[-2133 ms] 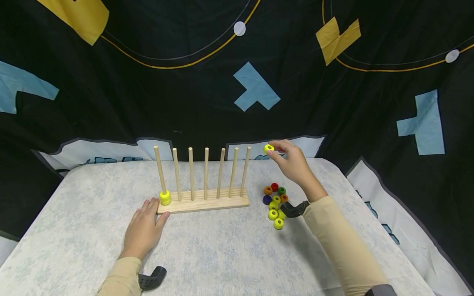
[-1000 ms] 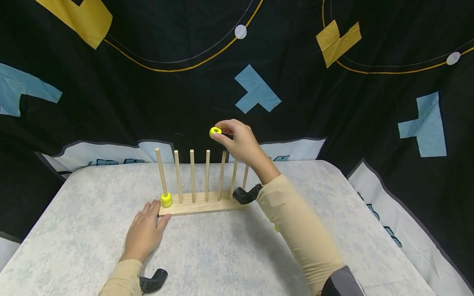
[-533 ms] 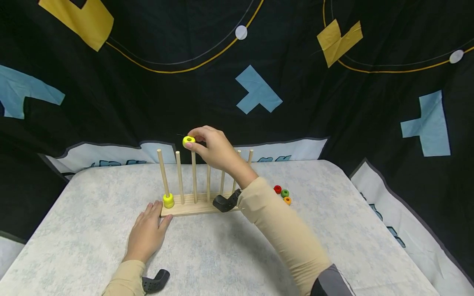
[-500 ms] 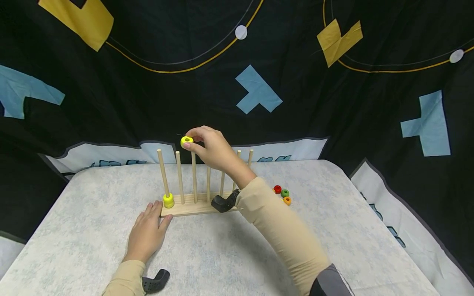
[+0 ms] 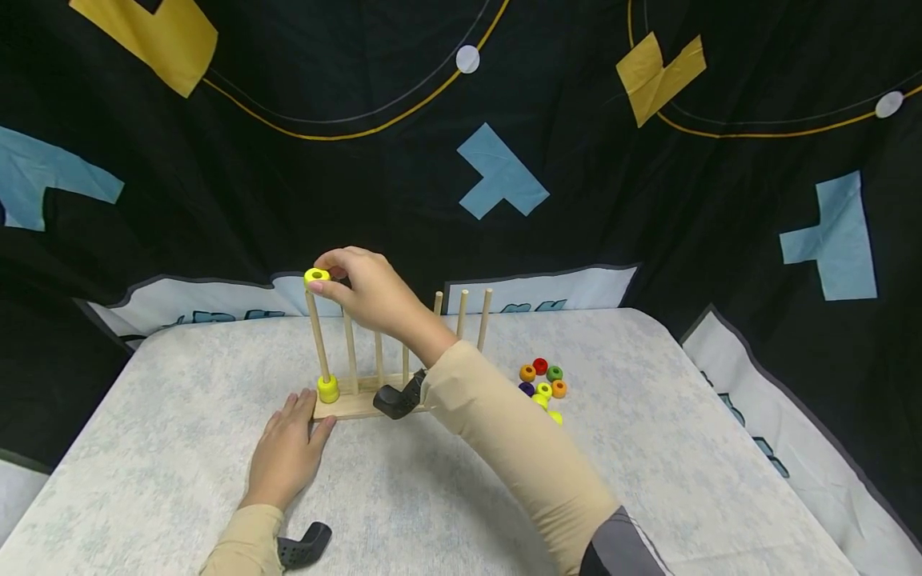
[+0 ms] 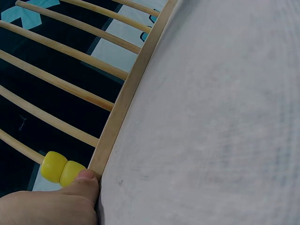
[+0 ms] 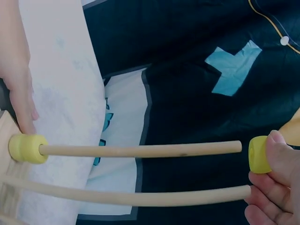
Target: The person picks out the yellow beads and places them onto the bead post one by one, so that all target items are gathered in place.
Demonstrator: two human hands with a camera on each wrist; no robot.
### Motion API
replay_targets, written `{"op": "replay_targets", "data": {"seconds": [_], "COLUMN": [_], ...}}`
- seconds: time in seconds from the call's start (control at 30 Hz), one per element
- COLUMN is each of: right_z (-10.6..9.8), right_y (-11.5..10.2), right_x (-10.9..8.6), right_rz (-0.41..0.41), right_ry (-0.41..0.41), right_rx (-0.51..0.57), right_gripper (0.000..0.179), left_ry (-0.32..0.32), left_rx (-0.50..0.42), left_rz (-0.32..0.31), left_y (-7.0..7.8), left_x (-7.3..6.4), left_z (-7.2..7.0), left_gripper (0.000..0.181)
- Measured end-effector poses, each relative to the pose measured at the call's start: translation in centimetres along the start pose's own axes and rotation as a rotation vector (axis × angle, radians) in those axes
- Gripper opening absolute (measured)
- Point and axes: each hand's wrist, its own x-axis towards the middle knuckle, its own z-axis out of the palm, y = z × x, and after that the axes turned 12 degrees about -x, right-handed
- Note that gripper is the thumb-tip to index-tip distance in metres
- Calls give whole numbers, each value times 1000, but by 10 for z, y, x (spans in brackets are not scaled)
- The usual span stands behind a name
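A wooden peg stand (image 5: 353,406) with a row of upright pegs stands on the table. Two yellow beads (image 5: 328,390) are stacked at the foot of its leftmost peg (image 5: 317,336). My right hand (image 5: 374,292) pinches another yellow bead (image 7: 258,154) between thumb and fingers. That bead is level with the top of the leftmost peg; in the right wrist view a small gap shows between them. My left hand (image 5: 286,448) rests at the stand's left end, fingers extended along the side and thumb against the front edge, as the left wrist view also shows.
Loose beads lie right of the stand: a red bead (image 5: 540,366), a green bead (image 5: 554,374), orange ones, a dark purple one and several yellow ones, partly hidden by my right sleeve (image 5: 519,440). A black curtain (image 5: 360,200) hangs behind the table (image 5: 432,512).
My right hand has carried the yellow bead leftward from above the loose beads, across the pegs, to the leftmost peg's top. The left hand stays at the stand's end.
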Motion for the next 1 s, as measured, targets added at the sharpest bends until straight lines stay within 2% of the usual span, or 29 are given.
{"op": "replay_targets", "data": {"seconds": [0.3, 0.7, 1.0], "right_z": [7, 11, 12], "right_y": [-4, -3, 0], "right_x": [3, 1, 0], "right_rz": [-23, -2, -21], "right_ry": [-6, -20, -3], "right_rx": [-37, -97, -134], "right_gripper": [31, 37, 36], "left_ry": [-5, -2, -3], "left_rx": [7, 8, 10], "left_rz": [6, 13, 11], "left_y": [-1, -3, -1], "left_x": [1, 1, 1], "left_z": [0, 0, -1], "left_gripper": [64, 64, 63]}}
